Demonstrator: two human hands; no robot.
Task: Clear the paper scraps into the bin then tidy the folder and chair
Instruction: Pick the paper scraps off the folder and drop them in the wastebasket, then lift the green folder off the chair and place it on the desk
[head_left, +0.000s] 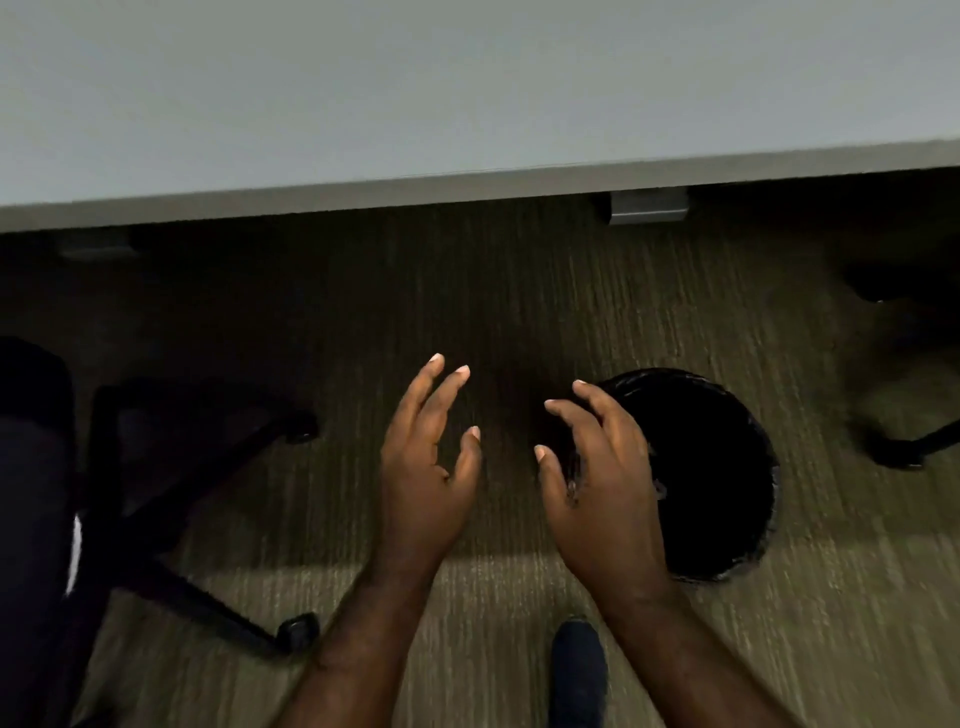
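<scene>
Hands: my left hand (423, 478) & right hand (602, 488) both empty, fingers spread loose, palms facing each other over the carpet (467, 291).
Bin: round black bin (711, 467) w/ crinkly liner, on floor just under my right hand; inside too dark to see scraps.
Progress: prob. scraps step done or nearly. No paper visible on desk (467, 93) edge or floor.
Left: folder not in view; chair (171, 499) at left not tucked under desk.
Textures: ribbed low-pile carpet, smooth matte grey desktop, hard black chair legs w/ casters.
</scene>
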